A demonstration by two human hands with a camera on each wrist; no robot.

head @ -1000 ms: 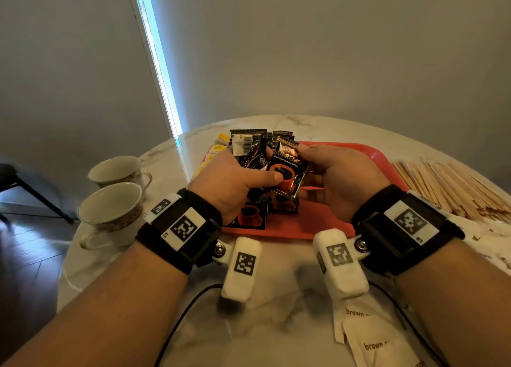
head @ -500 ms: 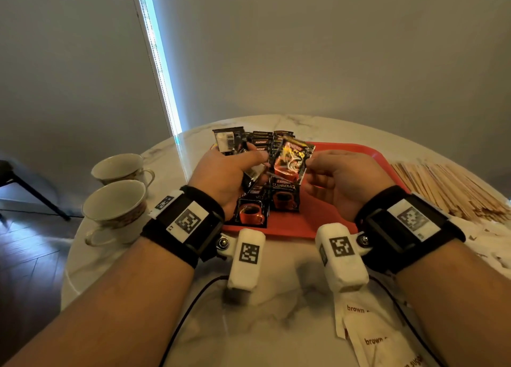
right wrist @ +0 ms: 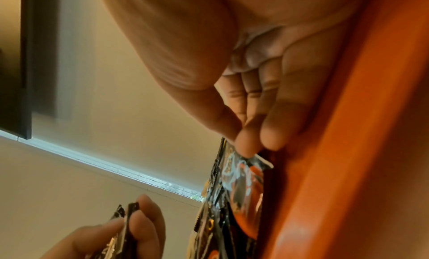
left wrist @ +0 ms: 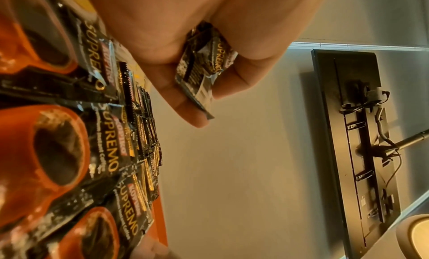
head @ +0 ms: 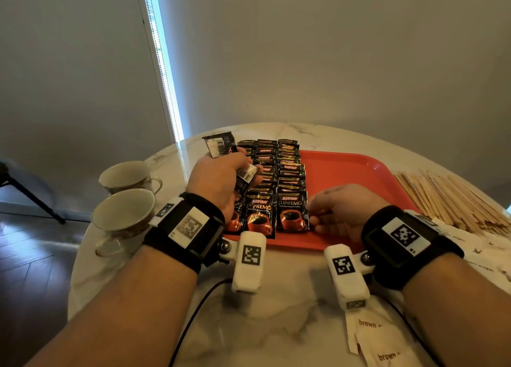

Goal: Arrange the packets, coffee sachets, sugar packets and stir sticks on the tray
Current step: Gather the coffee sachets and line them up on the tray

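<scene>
- Where the right fingertips [right wrist: 247, 143] come together with the thumb, they pinch the near corner of a sachet [head: 292, 211] lying at the front of the third column on the tray [head: 343, 173]; the right hand [head: 343, 212] rests low over the tray's red floor.
- Curled round a small bundle [left wrist: 202, 68] of black sachets, the left hand [head: 218, 181] hovers above the first column, thumb pressed on top, one sachet sticking out past the knuckles with its barcode showing.
- Beneath and between the hands, rows of sachets [head: 276, 170] overlap like shingles in three columns along the tray's left part, fronts up, reading "SUPREMO" with a red cup.
- The tray's right part is bare red.
- Right of the tray, a heap of wooden sticks [head: 448, 198] lies on the marble table [head: 276, 311].
- Near the right wrist, white packets [head: 378, 341] printed "brown" lie at the table's near edge.
- Left of the tray stand two cups [head: 124, 212], one behind the other.
</scene>
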